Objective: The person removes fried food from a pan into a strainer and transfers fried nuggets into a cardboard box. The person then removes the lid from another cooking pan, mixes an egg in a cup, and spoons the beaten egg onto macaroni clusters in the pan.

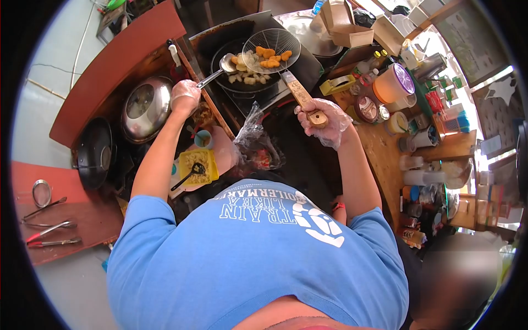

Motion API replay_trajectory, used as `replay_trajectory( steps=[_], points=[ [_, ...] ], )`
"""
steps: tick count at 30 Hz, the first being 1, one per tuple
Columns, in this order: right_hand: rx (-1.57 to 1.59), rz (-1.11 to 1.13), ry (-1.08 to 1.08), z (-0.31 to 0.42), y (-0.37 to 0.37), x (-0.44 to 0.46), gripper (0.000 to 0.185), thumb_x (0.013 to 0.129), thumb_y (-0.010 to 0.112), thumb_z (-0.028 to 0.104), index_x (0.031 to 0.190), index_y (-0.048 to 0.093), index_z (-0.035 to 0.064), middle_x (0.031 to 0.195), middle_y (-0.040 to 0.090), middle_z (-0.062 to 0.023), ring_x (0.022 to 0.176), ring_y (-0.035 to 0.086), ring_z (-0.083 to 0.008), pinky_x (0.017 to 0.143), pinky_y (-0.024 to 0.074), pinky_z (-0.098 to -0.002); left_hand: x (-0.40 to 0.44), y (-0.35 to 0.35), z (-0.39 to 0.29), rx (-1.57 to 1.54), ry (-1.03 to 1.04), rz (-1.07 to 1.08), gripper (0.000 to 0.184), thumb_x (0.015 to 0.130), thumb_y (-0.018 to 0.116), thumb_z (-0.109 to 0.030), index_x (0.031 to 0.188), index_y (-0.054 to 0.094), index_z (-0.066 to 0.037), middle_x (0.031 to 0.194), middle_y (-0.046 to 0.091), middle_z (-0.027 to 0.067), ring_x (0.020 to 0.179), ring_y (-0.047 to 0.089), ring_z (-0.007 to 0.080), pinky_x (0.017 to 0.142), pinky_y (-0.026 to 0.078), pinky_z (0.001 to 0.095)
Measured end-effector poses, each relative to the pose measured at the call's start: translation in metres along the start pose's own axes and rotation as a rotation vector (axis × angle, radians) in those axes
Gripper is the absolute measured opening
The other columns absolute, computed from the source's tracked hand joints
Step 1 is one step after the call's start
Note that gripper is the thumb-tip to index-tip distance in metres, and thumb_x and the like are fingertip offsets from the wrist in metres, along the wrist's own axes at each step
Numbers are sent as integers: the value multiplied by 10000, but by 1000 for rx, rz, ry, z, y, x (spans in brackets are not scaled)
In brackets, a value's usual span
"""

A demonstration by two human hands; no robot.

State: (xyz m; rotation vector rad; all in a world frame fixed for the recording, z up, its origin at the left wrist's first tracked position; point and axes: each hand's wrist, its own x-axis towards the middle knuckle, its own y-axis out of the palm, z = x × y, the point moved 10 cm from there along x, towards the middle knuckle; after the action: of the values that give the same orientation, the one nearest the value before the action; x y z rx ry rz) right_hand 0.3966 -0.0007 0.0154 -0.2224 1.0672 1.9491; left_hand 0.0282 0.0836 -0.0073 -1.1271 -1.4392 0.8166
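- Far to my left, a small sieve [41, 193] and some tongs [54, 232] lie on a board, out of my hands.
- Next to them rest a black wok [92, 159] and a shiny metal lid [146, 109], neither touched by me.
- My left hand [186, 99], in a thin clear glove, is curled firmly around the handle of a metal spoon [227, 64]. The spoon's bowl is at the left part of the frying pan; I can't tell whether it touches the food.
- Nearer my body, a yellow tub [212, 171] holds pale crumbly stuff, with a black ladle [196, 170] lying in it.
- Ahead of me, the frying pan [225, 84] on the stove holds a cluster of pale pieces [251, 80]. I'd judge these as the part left to do: they look lighter and are out of the strainer.
- Over the pan's right side I hold a wire strainer [260, 39] with a few golden pieces [269, 63] in it. That portion seems cooked and scooped up, but not yet tipped out anywhere, so I'd call the work partway through.
- My right hand [325, 120], gloved too, grips the end of the strainer's wooden handle [300, 92].
- Further right, a tape dispenser [337, 84] stands among jars.
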Motion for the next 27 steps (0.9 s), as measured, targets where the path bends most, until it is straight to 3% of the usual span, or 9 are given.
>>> replay_trajectory(
  steps=[2,4,6,12,16,18,20,22,27],
  points=[
    [1,-27,-12,-2,1,-2,217,892,616,150,990,586,-41,772,643,-94,625,641,-185,545,559,-331,-6,-1,30,-244,-251,-79,194,832,622,-189,874,753,-54,917,731,147,881,692,350,843,546,438],
    [1,-53,-22,-2,-1,-3,222,898,597,142,1011,566,-47,775,646,-92,608,631,-175,516,550,-318,-6,0,37,-241,-237,-94,173,812,657,-175,857,754,-39,900,737,156,872,701,331,813,553,397],
    [30,-30,1,-5,-3,-3,222,880,638,156,978,605,-41,765,638,-98,640,637,-197,576,543,-346,-8,3,48,-511,-256,-126,151,791,701,-159,843,749,-26,870,740,154,839,712,301,776,558,356],
    [41,-19,26,-4,6,-1,207,880,633,150,958,600,-39,763,637,-97,642,638,-198,574,534,-347,4,-25,51,-400,-262,-174,136,777,729,-145,843,745,-27,870,743,155,786,718,285,735,561,340],
    [91,-21,47,-6,5,11,206,883,627,145,951,593,-46,761,636,-97,637,640,-195,562,536,-335,20,-61,3,-275,-168,-126,202,825,634,-190,863,746,-25,911,732,173,863,701,348,798,555,410],
    [150,41,74,-7,12,18,209,881,626,138,953,589,-55,760,636,-99,630,641,-190,538,532,-314,26,-62,-28,-194,123,-233,203,838,604,-178,911,719,-28,924,713,173,860,690,359,817,564,434],
    [168,22,42,-3,15,19,219,878,624,126,968,579,-68,767,633,-99,644,643,-184,534,541,-292,27,-54,-55,24,136,-105,155,857,587,-155,916,687,-52,885,693,161,834,692,341,768,582,427],
    [255,23,88,-2,20,20,230,876,619,117,988,567,-78,791,627,-100,676,647,-183,549,556,-285,23,-61,-70,82,245,-160,126,880,563,-144,901,666,-76,867,682,144,795,701,329,705,591,420],
    [310,11,87,8,26,19,288,900,604,137,1050,518,-93,756,587,-72,587,585,-150,529,563,-236,29,-68,-15,-45,-53,-273,176,867,566,-173,847,687,-46,877,702,186,838,694,368,763,568,454]
  ],
)
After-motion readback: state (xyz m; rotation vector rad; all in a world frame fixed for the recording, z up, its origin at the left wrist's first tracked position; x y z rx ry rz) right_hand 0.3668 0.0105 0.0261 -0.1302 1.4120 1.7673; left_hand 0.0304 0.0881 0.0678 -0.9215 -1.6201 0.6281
